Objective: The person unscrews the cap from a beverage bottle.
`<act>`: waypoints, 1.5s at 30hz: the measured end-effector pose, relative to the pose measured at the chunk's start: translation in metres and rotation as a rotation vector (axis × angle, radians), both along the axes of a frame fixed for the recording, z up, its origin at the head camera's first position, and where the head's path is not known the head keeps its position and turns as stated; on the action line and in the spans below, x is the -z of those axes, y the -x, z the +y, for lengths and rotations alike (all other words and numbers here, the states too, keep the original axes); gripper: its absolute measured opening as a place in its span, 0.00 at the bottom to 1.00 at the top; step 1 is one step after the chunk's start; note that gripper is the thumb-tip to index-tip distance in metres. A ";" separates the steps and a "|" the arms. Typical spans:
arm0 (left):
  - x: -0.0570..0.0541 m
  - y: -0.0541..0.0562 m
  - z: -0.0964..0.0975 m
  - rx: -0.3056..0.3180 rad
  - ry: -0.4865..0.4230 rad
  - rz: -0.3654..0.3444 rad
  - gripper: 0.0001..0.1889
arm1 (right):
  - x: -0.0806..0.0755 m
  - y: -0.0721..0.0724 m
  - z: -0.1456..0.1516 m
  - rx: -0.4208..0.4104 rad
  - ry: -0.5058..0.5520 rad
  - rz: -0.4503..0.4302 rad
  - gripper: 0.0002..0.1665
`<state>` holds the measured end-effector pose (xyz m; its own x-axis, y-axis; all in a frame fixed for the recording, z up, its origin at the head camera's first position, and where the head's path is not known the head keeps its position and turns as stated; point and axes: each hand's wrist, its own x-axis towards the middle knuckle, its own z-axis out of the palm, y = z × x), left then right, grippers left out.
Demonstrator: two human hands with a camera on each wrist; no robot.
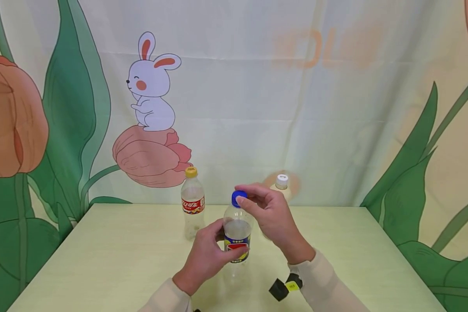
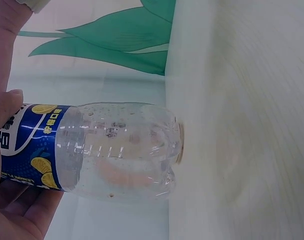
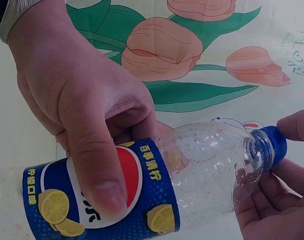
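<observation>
A clear plastic soda bottle point(image 1: 237, 225) stands upright in front of me, its base right at the tabletop in the left wrist view. Its blue label point(image 3: 159, 200) carries printed lemons. My left hand point(image 1: 204, 255) grips the bottle around this label, thumb across the front. Up at the neck, my right hand point(image 1: 273, 212) pinches the blue cap point(image 3: 275, 144) between thumb and fingers. The cap sits on the bottle's mouth. Clear walls show no drink in the lower part of the bottle point(image 2: 124, 150).
Behind and to the left stands a clear bottle with a yellow cap and red label point(image 1: 193, 195). Another bottle with a white cap point(image 1: 282, 180) is partly hidden behind my right hand. A printed curtain point(image 1: 234, 108) hangs along the back edge of the pale table point(image 1: 101, 260).
</observation>
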<state>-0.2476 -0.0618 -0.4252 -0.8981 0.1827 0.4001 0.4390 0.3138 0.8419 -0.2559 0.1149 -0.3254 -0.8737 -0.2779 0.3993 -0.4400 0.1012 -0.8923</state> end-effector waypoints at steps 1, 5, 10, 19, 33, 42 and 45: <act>0.000 0.000 0.000 0.001 -0.004 -0.001 0.31 | 0.000 0.000 0.000 0.007 0.000 -0.001 0.19; 0.000 0.000 0.000 0.005 -0.015 -0.001 0.30 | -0.001 -0.002 -0.003 0.063 0.004 -0.008 0.22; 0.000 0.000 0.001 0.007 -0.007 0.007 0.30 | -0.002 -0.001 -0.006 0.198 0.004 -0.017 0.26; 0.001 0.000 0.001 0.008 -0.005 0.010 0.29 | -0.004 -0.002 -0.010 0.263 -0.002 -0.035 0.22; 0.001 -0.001 0.000 0.006 -0.009 -0.002 0.29 | -0.004 -0.004 -0.008 0.217 -0.002 -0.032 0.17; 0.000 -0.001 0.000 0.001 -0.011 -0.003 0.30 | 0.000 -0.001 -0.008 0.118 0.024 0.006 0.15; 0.000 -0.001 0.000 0.001 -0.007 -0.005 0.30 | 0.002 0.001 -0.007 0.080 0.028 0.013 0.16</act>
<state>-0.2461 -0.0621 -0.4248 -0.9000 0.1804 0.3968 0.4348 0.3077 0.8463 -0.2565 0.1075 -0.3272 -0.8872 -0.1961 0.4177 -0.4434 0.1114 -0.8894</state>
